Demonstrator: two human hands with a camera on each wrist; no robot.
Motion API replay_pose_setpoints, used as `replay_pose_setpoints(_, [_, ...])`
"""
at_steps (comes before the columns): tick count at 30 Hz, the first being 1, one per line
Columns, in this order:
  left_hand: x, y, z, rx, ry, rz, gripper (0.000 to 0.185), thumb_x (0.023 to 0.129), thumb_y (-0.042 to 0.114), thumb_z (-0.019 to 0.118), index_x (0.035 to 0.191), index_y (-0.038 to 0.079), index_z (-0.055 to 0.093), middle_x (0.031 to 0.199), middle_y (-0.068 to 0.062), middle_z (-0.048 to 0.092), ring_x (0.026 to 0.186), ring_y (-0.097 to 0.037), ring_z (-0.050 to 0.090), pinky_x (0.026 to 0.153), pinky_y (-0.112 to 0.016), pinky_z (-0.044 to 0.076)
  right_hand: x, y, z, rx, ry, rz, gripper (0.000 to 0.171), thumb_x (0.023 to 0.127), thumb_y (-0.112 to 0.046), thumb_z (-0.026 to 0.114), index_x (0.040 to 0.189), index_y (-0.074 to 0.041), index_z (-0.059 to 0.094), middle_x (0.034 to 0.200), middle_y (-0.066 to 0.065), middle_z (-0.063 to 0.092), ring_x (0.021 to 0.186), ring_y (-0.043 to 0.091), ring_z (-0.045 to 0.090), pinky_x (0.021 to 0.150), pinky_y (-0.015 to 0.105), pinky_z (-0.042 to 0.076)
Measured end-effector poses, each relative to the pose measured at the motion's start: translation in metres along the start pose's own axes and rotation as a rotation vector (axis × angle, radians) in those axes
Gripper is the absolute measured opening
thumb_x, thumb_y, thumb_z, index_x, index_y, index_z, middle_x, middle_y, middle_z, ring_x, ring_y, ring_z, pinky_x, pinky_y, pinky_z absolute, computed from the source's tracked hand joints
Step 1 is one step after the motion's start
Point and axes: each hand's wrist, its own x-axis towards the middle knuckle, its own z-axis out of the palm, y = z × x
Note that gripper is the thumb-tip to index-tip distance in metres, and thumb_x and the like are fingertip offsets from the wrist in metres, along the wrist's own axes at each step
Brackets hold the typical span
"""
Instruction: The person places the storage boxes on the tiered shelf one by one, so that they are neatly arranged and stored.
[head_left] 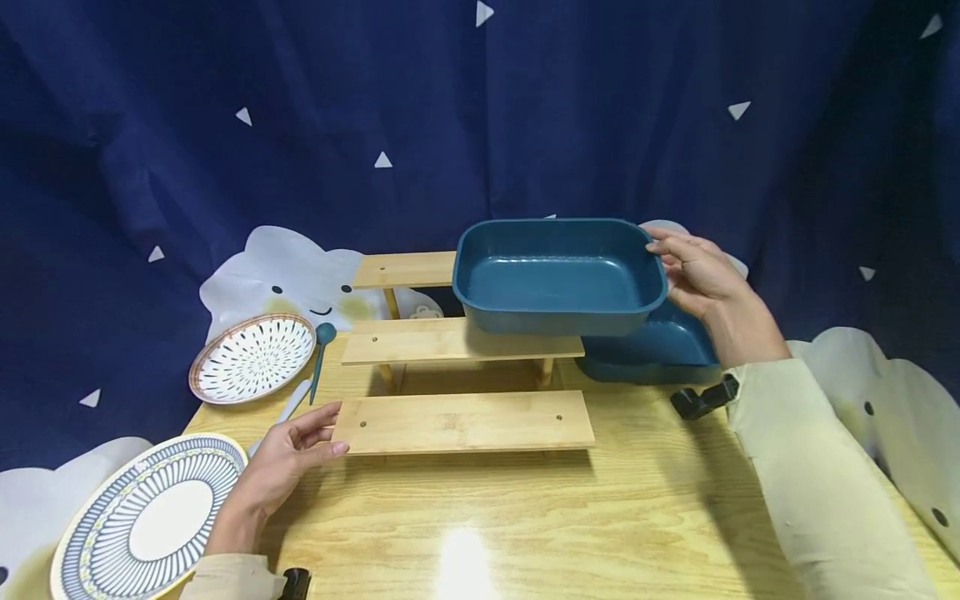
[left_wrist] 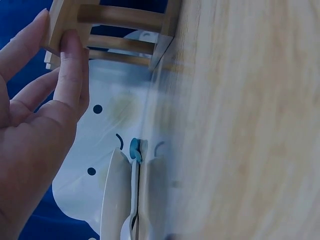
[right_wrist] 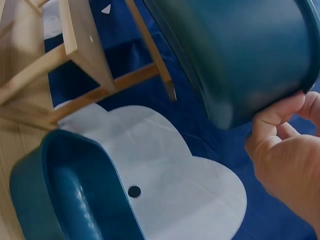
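A three-tier wooden shelf (head_left: 465,421) stands on the table. My left hand (head_left: 288,458) pinches the left end of its lowest board, and the left wrist view shows thumb and fingers on either side of the board's end (left_wrist: 55,35). With my right hand (head_left: 701,271) I grip the right end of a dark teal rectangular basin (head_left: 555,283), which is held above the upper tiers and hides the right part of the top board. In the right wrist view, fingers (right_wrist: 280,112) pinch the basin's rim, its side (right_wrist: 240,55) tilted in that view.
A second teal basin (head_left: 652,346) sits on the table right of the shelf. At left are a speckled oval plate (head_left: 255,358), a blue-patterned plate (head_left: 168,517), a teal spoon (head_left: 321,354) and a white-handled utensil (head_left: 294,400). A dark blue curtain (head_left: 600,100) hangs behind.
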Motion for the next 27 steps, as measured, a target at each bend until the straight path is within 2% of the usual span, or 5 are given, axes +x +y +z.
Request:
replay_pose_setpoints(4, [0.0,0.001,0.0,0.017,0.015,-0.004,0.07,0.09,0.0,0.073,0.149,-0.012,0.039,0.137,-0.026,0.052,0.105,-0.011,0.059,0.085,-0.022,0.053,0.012,0.005,0.011,-0.062,0.014,0.028,0.055,0.102,0.004,0.051,0.155,-0.003,0.038,0.116,0.009,0.063,0.068,0.009,0.06,0.059,0.02,0.053])
replay_pose_setpoints(6, [-0.001,0.002,0.001,0.016,0.015,-0.005,0.07,0.09,0.0,0.073,0.15,-0.011,0.038,0.14,-0.029,0.049,0.105,-0.011,0.058,0.085,-0.022,0.053,0.018,0.007,0.016,-0.076,0.006,0.039,0.058,0.103,0.003,0.049,0.158,-0.001,0.031,0.107,0.007,0.06,0.063,0.008,0.053,0.056,0.018,0.05])
replay_pose_setpoints(16, [0.0,0.002,0.002,0.026,0.014,-0.003,0.07,0.09,0.001,0.073,0.15,-0.011,0.038,0.136,-0.024,0.052,0.106,-0.011,0.058,0.086,-0.022,0.053,0.04,0.015,0.033,-0.006,-0.01,0.061,0.057,0.103,0.006,0.044,0.158,0.0,0.03,0.072,0.0,0.043,0.055,0.008,0.035,0.049,0.018,0.034])
replay_pose_setpoints(21, [0.001,0.001,0.0,0.027,0.003,0.002,0.07,0.09,0.001,0.073,0.149,-0.012,0.039,0.131,-0.019,0.058,0.104,-0.01,0.063,0.085,-0.024,0.055,0.048,0.019,0.04,0.0,-0.002,0.085,0.057,0.103,0.006,0.045,0.158,-0.002,0.031,0.066,-0.002,0.034,0.052,0.008,0.03,0.049,0.019,0.03])
replay_pose_setpoints(27, [0.0,0.004,-0.001,0.039,0.008,-0.004,0.071,0.09,0.003,0.074,0.15,-0.011,0.038,0.138,-0.024,0.051,0.105,-0.01,0.059,0.084,-0.023,0.054,0.056,0.017,0.045,0.008,-0.02,0.122,0.059,0.104,0.004,0.046,0.16,-0.005,0.03,0.064,-0.002,0.033,0.051,0.009,0.029,0.048,0.019,0.027])
